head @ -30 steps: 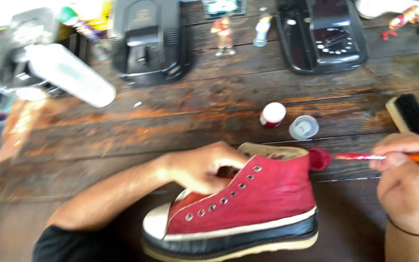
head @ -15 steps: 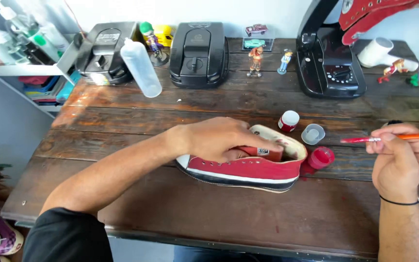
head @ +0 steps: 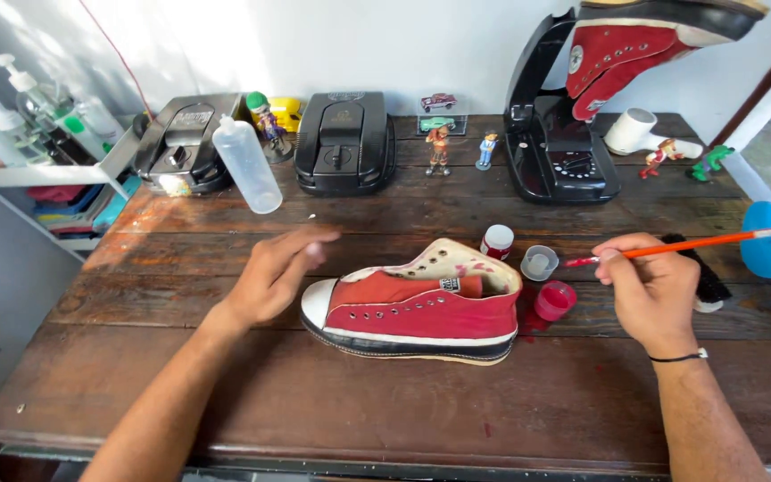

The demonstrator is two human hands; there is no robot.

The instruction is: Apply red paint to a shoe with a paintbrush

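A red high-top sneaker (head: 417, 308) with a white toe cap and dark sole lies on its side on the wooden table (head: 385, 402). My left hand (head: 274, 272) hovers just left of its toe, fingers apart, holding nothing. My right hand (head: 649, 290) grips an orange-handled paintbrush (head: 698, 243) whose red tip points toward the shoe's heel. A small red paint pot (head: 554, 300), a clear lid (head: 538, 262) and a little red-and-white bottle (head: 496, 241) stand between the shoe and my right hand.
At the back stand two black machines (head: 345, 143), a clear squeeze bottle (head: 245, 165), small figurines (head: 439, 150) and a black stand (head: 559, 134) carrying another red sneaker (head: 644, 40). A black brush (head: 702, 281) lies behind my right hand. A shelf with pump bottles (head: 20, 116) is at left.
My left hand has come off the sneaker and moved left of it, open. The shoe now lies free on the table. My right hand keeps the brush, shifted slightly left.
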